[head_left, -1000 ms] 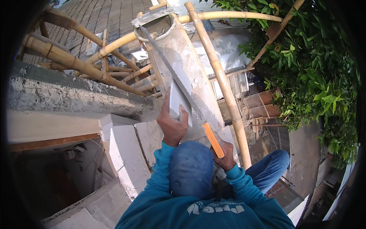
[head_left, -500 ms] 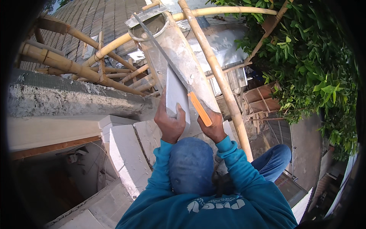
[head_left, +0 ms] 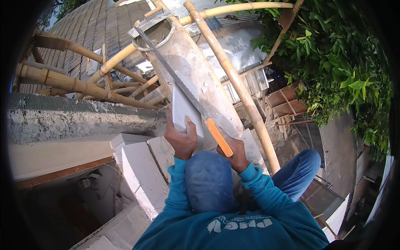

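My left hand is closed around the near end of a pale grey-white lightweight block, its thumb lying on top. In my right hand is the orange handle of a handsaw; the palm and wrapped fingers are partly hidden by the handle. The long grey toothed blade slants away to the far left, lying along the right edge of the block. Beyond the blade's tip side stands a round bucket with grey mortar inside. A toothed trowel with a wooden handle rests across its rim.
Bamboo poles frame the right and far left. Laid white blocks form the wall top before me. A rough concrete beam runs left, above a dark opening. Leafy branches hang at right, over a drop.
My right hand has drawn the saw back toward me, to the lower right. The left hand keeps its hold on the block. The whole view has shifted slightly.
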The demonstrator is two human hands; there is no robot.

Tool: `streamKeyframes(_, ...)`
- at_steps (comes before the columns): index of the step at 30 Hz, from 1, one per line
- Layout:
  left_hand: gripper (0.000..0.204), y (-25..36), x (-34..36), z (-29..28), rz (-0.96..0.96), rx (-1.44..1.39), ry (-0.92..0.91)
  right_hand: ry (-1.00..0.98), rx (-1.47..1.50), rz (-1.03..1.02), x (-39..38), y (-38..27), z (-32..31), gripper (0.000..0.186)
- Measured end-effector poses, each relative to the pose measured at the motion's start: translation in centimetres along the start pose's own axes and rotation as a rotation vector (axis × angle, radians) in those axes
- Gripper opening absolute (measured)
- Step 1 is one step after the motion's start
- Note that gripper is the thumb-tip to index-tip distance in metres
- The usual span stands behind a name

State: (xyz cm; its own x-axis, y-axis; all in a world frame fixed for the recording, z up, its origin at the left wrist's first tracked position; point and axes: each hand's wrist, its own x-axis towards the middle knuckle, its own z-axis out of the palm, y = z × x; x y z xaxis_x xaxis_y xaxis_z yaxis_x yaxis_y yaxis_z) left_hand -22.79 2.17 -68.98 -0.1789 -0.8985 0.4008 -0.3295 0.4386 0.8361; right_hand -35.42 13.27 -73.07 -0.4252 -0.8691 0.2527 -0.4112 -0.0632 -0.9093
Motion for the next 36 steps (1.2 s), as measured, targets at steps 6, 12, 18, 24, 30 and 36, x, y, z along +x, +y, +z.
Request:
streamKeyframes(6,0.059,0.0,-0.4,-0.1,0.018,0.008,-0.030,-0.022,-0.105,0.046,1.1,0.2,0.6,0.010)
streamKeyframes(12,0.059,0.3,-0.5,-0.3,-0.077,-0.029,-0.006,0.023,0.025,0.025,-0.3,1.0,0.8,0.021)
streamKeyframes(18,0.056,0.5,-0.5,-0.4,0.055,0.093,-0.057,0.033,-0.078,0.147,3.8,0.5,1.6,0.022)
streamKeyframes(24,0.055,-0.4,-0.2,-0.6,-0.117,0.012,0.029,-0.090,0.037,0.194,-1.5,-0.4,0.6,0.029)
streamKeyframes(30,0.054,-0.3,-0.3,-0.5,-0.065,0.036,-0.023,-0.052,-0.118,0.122,1.6,3.9,2.8,0.048)
streamKeyframes(36,0.054,-0.4,-0.2,-0.8,-0.096,0.025,-0.016,-0.021,-0.030,0.037,-1.0,1.6,1.2,0.048)
